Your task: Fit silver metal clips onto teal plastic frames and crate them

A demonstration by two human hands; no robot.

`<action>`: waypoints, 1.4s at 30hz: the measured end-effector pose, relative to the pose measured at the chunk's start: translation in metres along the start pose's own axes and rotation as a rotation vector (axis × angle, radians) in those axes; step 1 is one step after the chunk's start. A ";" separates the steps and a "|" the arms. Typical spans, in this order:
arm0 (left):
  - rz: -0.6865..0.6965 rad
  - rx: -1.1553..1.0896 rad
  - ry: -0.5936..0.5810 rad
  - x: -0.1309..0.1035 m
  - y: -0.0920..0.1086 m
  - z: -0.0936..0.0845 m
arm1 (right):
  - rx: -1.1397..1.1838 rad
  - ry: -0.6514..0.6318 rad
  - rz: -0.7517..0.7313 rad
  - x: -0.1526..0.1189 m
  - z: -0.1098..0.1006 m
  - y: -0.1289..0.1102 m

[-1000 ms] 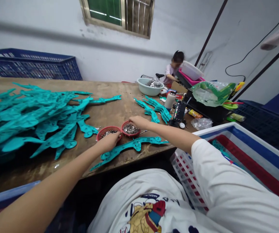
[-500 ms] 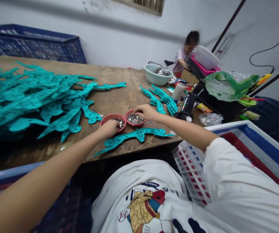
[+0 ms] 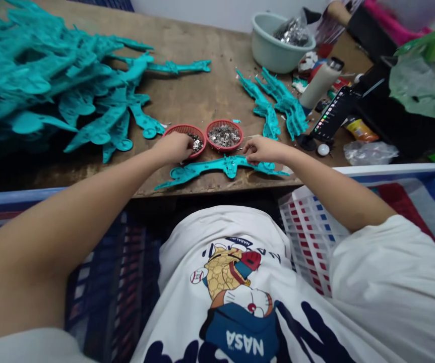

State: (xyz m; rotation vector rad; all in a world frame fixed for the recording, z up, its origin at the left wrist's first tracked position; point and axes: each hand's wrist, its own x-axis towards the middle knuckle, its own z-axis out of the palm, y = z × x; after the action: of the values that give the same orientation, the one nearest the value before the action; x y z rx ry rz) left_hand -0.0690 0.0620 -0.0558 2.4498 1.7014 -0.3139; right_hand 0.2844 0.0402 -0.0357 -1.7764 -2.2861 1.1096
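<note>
A long teal plastic part (image 3: pixel 230 167) lies across the table's front edge. Behind it stand two small red baskets holding little metal pieces: the left basket (image 3: pixel 175 129) and the right basket (image 3: pixel 242 141). My left hand (image 3: pixel 174 147) reaches over the front of the left basket, its fingers closed beside the metal pieces; whatever they hold is hidden. Above the right half of the teal part, my right hand (image 3: pixel 264 150) is closed in a pinch, with its fingertips near the part. Anything in that pinch is too small to name.
A big heap of teal parts (image 3: pixel 51 91) covers the table's left. Several more (image 3: pixel 281 101) lie at the right, near a bottle (image 3: pixel 321 83), a phone on a stand (image 3: pixel 330 113) and a pale basin (image 3: pixel 266 50). White crates (image 3: pixel 308 237) flank me. A co-worker's arm (image 3: pixel 338 12) shows behind.
My right hand has left the right basket and come forward over the teal part. My left hand stays at the left basket. The view has tilted downward.
</note>
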 end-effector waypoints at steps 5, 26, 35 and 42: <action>-0.025 0.065 0.094 -0.017 0.011 -0.007 | -0.033 0.031 0.141 0.008 -0.005 0.011; 0.562 0.152 0.141 -0.040 0.065 0.026 | -0.087 0.001 0.196 0.008 -0.007 0.014; 0.551 0.102 0.100 -0.043 0.070 0.024 | -0.449 0.036 0.149 -0.010 -0.006 -0.023; 0.536 0.159 0.030 -0.050 0.073 0.015 | -0.591 0.041 0.103 -0.012 0.005 -0.033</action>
State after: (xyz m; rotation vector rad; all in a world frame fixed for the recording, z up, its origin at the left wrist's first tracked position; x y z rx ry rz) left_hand -0.0188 -0.0126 -0.0582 2.9086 0.9940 -0.3527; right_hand 0.2592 0.0244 -0.0168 -2.0824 -2.7126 0.4068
